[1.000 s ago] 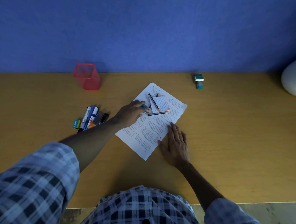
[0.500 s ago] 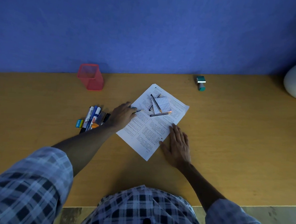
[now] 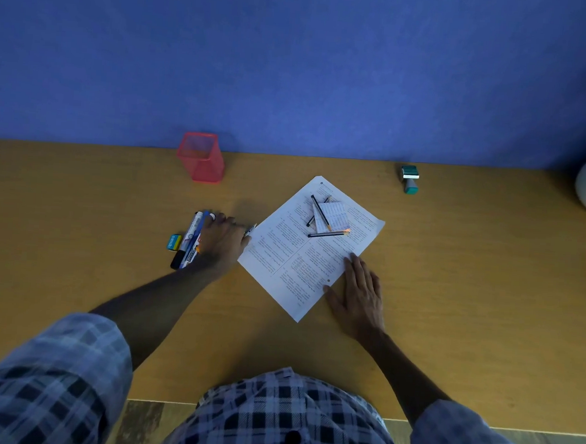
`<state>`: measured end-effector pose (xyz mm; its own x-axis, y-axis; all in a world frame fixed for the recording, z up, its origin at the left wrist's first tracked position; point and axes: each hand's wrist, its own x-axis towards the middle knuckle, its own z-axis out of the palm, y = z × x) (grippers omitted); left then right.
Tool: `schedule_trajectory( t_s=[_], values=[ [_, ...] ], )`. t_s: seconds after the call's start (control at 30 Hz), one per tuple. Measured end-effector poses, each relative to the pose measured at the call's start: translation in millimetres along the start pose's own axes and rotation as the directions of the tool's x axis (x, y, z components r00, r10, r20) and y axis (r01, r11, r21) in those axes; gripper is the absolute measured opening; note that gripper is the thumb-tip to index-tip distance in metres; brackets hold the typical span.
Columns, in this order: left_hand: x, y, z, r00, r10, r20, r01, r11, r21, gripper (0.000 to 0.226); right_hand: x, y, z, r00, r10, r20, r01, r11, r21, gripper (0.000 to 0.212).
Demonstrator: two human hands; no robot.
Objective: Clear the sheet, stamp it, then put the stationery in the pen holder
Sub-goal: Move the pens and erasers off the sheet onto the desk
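Resting palm-down at centre left of the frame, the left hand [image 3: 222, 240] covers a cluster of blue and white markers [image 3: 191, 239], fingers loosely curled over them; whether it pinches the thin pen [image 3: 251, 230] poking out at its right I cannot tell. Lower right of centre, the right hand [image 3: 361, 296] lies flat, fingers together, pressing the printed white paper sheet [image 3: 303, 256]. Thin dark pens [image 3: 321, 216] and a small folded paper [image 3: 333, 217] lie on the sheet. Upper left stands the red mesh pen holder [image 3: 201, 158]; upper right, the teal stamp [image 3: 410, 179], on the wooden table [image 3: 469, 284].
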<state>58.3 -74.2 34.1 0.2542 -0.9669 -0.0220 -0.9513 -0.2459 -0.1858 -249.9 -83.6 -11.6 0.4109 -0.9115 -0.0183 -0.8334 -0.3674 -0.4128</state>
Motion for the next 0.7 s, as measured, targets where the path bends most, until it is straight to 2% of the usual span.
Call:
schedule_trajectory(
  t_s=[0.33,0.43,0.7],
  values=[
    [-25.0,-23.1,6.6,0.996,-0.071,-0.06,0.072,0.997,0.003,0.024,-0.3,1.5,-0.2,1.0,-0.006,0.011,0.006,1.0,0.005,0.085],
    [-32.7,-28.7,7.3,0.993,-0.08,-0.09,0.077,0.997,-0.031,0.02,0.6,2.1,0.9,1.0,-0.005,0.01,0.005,1.0,0.006,0.084],
    [-28.1,-25.9,9.6,0.991,-0.054,-0.126,0.034,0.988,-0.153,0.029,1.0,4.0,3.1,1.0,-0.006,0.016,0.006,1.0,-0.028,0.079]
  ],
)
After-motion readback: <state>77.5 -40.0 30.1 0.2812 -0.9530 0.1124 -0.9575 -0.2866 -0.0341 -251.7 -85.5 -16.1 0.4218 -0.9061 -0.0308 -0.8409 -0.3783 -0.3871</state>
